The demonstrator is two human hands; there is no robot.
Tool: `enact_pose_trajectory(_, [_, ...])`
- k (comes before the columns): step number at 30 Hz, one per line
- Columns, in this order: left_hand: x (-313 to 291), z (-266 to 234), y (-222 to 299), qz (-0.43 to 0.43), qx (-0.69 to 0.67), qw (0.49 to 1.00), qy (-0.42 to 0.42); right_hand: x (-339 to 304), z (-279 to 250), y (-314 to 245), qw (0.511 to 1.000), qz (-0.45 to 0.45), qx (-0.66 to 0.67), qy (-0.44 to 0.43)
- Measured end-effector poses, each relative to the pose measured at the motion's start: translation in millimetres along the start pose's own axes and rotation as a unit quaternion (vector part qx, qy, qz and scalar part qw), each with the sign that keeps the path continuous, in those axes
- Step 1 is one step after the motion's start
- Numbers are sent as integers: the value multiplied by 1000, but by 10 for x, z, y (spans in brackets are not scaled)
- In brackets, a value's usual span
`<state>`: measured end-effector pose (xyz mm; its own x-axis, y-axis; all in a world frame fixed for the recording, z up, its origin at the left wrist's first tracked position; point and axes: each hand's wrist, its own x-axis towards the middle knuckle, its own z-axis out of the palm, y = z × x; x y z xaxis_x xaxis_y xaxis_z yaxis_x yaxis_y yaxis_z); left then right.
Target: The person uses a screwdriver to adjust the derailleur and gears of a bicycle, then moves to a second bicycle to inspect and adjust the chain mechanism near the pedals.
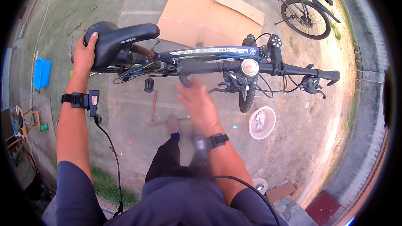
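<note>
A blue and black bicycle [197, 53] stands crosswise in front of me, its handlebar [289, 69] to the right. My left hand [85, 55] is closed on the wide rear end of the black saddle [113, 42], thumb on top, with the other fingers mostly hidden. Blurred by motion, my right hand [199, 104] is just below the near handlebar grip [199, 66]. Its fingers look stretched out and apart, with nothing seen in them. Beside that grip are a brake lever [220, 88] and a round, light-topped bell [250, 67]. A pedal [148, 85] hangs below the frame.
Flattened cardboard [201, 14] lies beyond the bicycle. Another bicycle [305, 16] is parked at the far right. A pink basin [262, 123] with a crumpled pale item sits near the front wheel. On the left are a blue tub [42, 73] and a wooden stand [31, 121].
</note>
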<state>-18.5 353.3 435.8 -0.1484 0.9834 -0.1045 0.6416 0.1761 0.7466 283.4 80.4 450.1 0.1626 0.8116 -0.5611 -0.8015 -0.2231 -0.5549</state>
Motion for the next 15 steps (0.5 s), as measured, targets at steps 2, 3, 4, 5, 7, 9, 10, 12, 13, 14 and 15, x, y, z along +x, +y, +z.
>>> enact_pose_trajectory(2, [-13, -22, -19, -3, -3, 1000, -1, 2, -112, 33, 999, -27, 20, 19])
enact_pose_trajectory(3, [-27, -40, -38, -5, -2, 1000, 0, 17, -104, -1, 999, -39, 20, 13])
enact_pose_trajectory(4, [-39, -38, -41, -12, -5, 1000, -3, 25, -25, -114, 998, -53, 18, 9])
enact_pose_trajectory(5, [-48, -24, -34, -18, -9, 1000, -5, 16, 27, -192, 998, -66, 17, 4])
enact_pose_trajectory(7, [-20, -3, -64, -22, -7, 1000, -9, -42, 57, -233, 996, -64, -33, 46])
enact_pose_trajectory(9, [30, 10, -86, -21, 5, 1000, -11, -66, 17, -239, 993, -67, -78, 64])
enact_pose_trajectory(10, [50, 9, -74, -16, -2, 1000, -12, -70, -15, -240, 991, -72, -98, 62])
enact_pose_trajectory(12, [82, 27, -50, -7, -18, 1000, -15, -102, -9, -262, 989, -80, -104, 69])
enact_pose_trajectory(13, [105, 43, -60, -3, -28, 999, -17, -139, 39, -294, 989, -83, -90, 78])
enact_pose_trajectory(14, [132, 61, -67, 2, -38, 999, -19, -173, 73, -324, 989, -87, -76, 87])
enact_pose_trajectory(15, [155, 74, -77, 7, -48, 999, -21, -214, 60, -360, 990, -78, -83, 82])
